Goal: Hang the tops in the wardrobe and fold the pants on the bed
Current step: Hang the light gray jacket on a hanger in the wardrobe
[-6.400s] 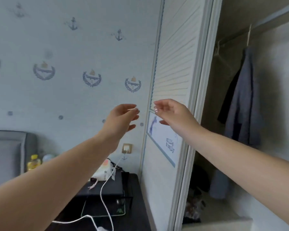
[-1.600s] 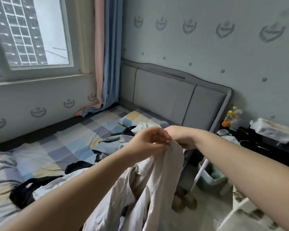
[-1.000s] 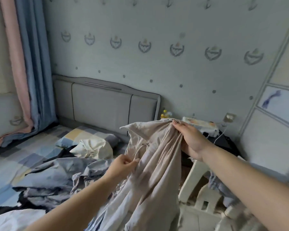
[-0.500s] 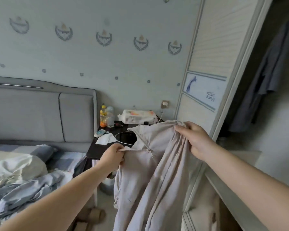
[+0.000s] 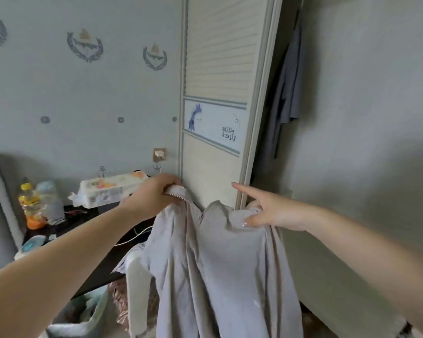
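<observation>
The left hand (image 5: 154, 196) has a tight grip on the zipper edge of a pale jacket (image 5: 217, 272), and the right hand (image 5: 271, 211) pinches its collar with one finger pointing out. The jacket hangs down from both hands in front of the wardrobe door (image 5: 220, 93). A giraffe picture on the door reads "millie & sally", and a gray top (image 5: 287, 93) hangs inside the wardrobe.

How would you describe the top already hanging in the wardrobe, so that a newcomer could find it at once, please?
Start at the cream sliding wardrobe door with the giraffe picture. Just right of it, in the dark opening, hangs a grey-blue top. Unlike the pale beige top in the hands, it is darker and hangs untouched.
</observation>
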